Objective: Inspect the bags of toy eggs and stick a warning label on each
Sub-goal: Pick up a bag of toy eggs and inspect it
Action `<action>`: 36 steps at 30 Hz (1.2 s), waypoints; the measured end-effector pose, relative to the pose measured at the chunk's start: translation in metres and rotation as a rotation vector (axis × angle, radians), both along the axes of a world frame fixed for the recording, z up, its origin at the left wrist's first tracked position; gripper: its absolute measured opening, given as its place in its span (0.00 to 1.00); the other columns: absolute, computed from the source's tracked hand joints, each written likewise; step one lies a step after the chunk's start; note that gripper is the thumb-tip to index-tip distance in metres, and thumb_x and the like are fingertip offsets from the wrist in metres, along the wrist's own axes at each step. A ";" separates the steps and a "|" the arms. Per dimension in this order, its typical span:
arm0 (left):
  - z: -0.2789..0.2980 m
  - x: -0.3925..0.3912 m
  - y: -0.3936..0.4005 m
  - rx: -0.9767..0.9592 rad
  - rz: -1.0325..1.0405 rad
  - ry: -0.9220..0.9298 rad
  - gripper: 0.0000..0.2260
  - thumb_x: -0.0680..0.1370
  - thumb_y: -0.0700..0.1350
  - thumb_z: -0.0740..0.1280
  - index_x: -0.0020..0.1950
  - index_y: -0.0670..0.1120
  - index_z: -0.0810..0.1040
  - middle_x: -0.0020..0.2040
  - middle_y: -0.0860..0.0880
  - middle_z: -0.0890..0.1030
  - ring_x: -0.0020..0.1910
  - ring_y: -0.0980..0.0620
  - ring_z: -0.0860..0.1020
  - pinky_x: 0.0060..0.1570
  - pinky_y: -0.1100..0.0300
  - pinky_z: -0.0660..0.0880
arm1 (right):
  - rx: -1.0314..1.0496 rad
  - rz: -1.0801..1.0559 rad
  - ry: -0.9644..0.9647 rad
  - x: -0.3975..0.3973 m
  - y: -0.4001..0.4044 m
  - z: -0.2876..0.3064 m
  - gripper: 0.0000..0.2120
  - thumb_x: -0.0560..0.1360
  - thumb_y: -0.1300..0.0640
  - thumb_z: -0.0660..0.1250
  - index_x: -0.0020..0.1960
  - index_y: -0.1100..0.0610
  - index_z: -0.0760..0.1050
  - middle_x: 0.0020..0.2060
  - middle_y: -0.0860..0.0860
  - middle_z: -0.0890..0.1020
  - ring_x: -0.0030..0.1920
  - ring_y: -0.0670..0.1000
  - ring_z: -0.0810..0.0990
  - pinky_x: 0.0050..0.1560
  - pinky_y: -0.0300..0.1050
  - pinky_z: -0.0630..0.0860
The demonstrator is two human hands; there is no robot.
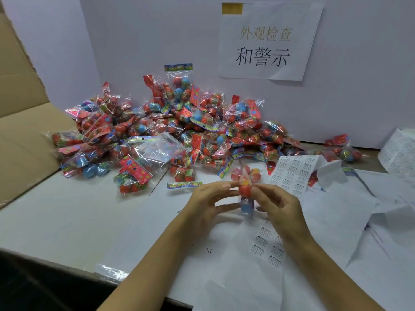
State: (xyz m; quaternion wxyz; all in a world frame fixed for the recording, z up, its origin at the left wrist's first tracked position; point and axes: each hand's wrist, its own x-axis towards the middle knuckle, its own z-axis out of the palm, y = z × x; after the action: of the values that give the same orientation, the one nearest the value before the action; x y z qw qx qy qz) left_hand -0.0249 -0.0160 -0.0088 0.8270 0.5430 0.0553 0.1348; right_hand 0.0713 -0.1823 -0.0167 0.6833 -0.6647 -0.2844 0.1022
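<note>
I hold one clear bag of toy eggs (245, 189) above the table, a little blurred, with red eggs at the top and a blue one at the bottom. My left hand (207, 204) grips it from the left and my right hand (278, 205) from the right. A sheet of warning labels (268, 245) lies just under my hands. Another label sheet (292, 173) lies behind them. A big pile of egg bags (170, 129) covers the back of the table.
A paper sign with Chinese characters (267, 41) hangs on the white back wall. An open cardboard box (24, 122) stands at the left. A roll of labels (398, 151) sits at the far right, with two bags (343, 151) near it. Loose white backing sheets (359, 209) lie at the right.
</note>
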 end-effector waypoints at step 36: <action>-0.008 0.006 0.002 0.032 0.116 0.102 0.09 0.70 0.45 0.78 0.49 0.44 0.88 0.51 0.42 0.87 0.53 0.44 0.86 0.43 0.51 0.84 | 0.034 0.042 0.362 0.009 0.003 -0.002 0.08 0.79 0.53 0.68 0.53 0.46 0.85 0.50 0.54 0.87 0.51 0.56 0.87 0.46 0.53 0.85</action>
State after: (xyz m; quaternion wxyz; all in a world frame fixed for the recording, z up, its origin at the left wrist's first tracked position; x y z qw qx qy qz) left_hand -0.0190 -0.0140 -0.0170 0.8051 0.5583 0.1264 0.1553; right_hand 0.0801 -0.1793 -0.0182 0.7320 -0.6178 -0.1725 0.2298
